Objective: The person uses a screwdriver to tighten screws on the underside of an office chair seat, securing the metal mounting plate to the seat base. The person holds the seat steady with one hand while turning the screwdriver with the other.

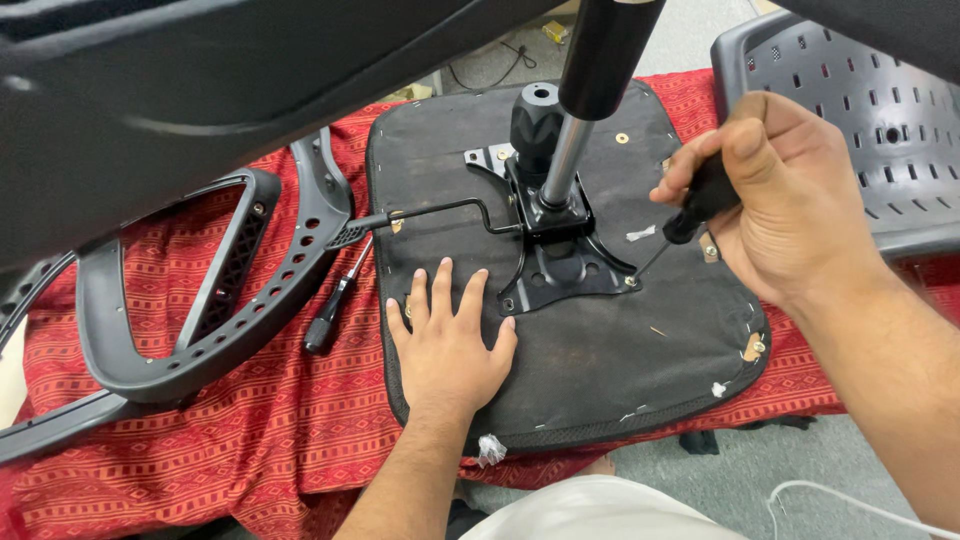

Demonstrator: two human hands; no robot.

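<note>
The left hand (447, 340) lay flat with fingers spread wide on the upside-down black cloth chair seat (600, 370), holding nothing. Just past its fingertips sat the black metal plate (560, 270) with a shiny silver pole (565, 160) standing up from it. The right hand (770, 195) had its fingers wrapped tight around a black-handled screwdriver (700, 205) (its thin tip touched the plate's corner). Another black screwdriver (335, 305) lay beside the left thumb's far side, on the red patterned cloth (250, 450), near a black plastic armrest (200, 310).
</note>
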